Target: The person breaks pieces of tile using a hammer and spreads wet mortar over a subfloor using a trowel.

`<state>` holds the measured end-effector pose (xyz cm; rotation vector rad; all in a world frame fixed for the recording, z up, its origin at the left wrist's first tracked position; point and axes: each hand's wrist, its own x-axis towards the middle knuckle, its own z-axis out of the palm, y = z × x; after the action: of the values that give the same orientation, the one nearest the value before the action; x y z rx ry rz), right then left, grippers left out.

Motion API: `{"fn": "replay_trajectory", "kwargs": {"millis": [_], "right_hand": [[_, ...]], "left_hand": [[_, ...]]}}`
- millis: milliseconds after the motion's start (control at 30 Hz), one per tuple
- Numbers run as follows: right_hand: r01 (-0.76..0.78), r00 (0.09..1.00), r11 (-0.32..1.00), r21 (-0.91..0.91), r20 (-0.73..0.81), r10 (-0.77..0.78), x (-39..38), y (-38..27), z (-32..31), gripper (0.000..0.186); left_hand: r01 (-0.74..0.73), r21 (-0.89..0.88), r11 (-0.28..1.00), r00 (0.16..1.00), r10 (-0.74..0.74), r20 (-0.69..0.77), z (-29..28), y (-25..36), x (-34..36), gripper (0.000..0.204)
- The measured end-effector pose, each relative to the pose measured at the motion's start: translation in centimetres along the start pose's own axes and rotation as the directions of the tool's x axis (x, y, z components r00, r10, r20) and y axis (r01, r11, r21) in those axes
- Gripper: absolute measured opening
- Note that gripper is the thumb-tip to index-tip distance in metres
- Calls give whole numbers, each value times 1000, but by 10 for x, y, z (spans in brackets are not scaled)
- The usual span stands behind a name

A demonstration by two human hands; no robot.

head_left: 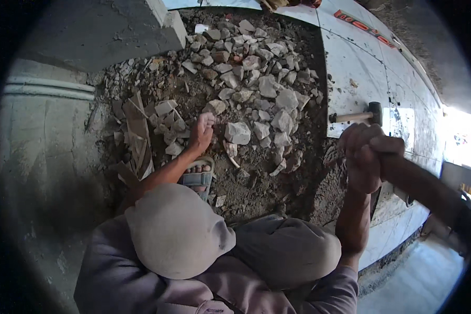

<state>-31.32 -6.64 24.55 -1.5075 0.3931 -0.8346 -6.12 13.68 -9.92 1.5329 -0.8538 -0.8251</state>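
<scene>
My left hand (202, 128) reaches over the rubble, its fingers bent and closed beside a pale stone (216, 106); whether they hold anything is hidden. My right hand (362, 152) is wrapped round the long wooden handle of a tool (424, 183), which slants down to the right, where its dark end is blurred. Just above that hand, a hammer (372, 112) with a short wooden handle lies on white tiles. Broken pale stones (269, 86) are spread over dark, loose soil. My sandalled foot (196, 175) is just below my left hand, between my bent knees.
Broken flat pieces (138, 141) lie at left, by a bare concrete wall (47, 136) with two pipes (49, 90). A concrete ledge (104, 36) juts in at top left. An orange level (363, 29) lies along the far edge of the white tiled floor (350, 57).
</scene>
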Motion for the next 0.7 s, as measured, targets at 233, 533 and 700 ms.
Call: {"fn": "replay_trajectory", "kwargs": {"millis": [233,533,700], "right_hand": [[-236,579,327,-915,138,804,-175,216,-45,20],[-322,933,930,-176,106,343,-25,23,-16,5],[35,999,983,-180,-1,-35,-12,0,-6,30]], "left_hand": [[105,-72,992,982,-115,-150,32,71,22,36],[-2,462,887,980,-89,175,16,67,4,62],[4,638,770,921,-251,297,43,85,22,69]]}}
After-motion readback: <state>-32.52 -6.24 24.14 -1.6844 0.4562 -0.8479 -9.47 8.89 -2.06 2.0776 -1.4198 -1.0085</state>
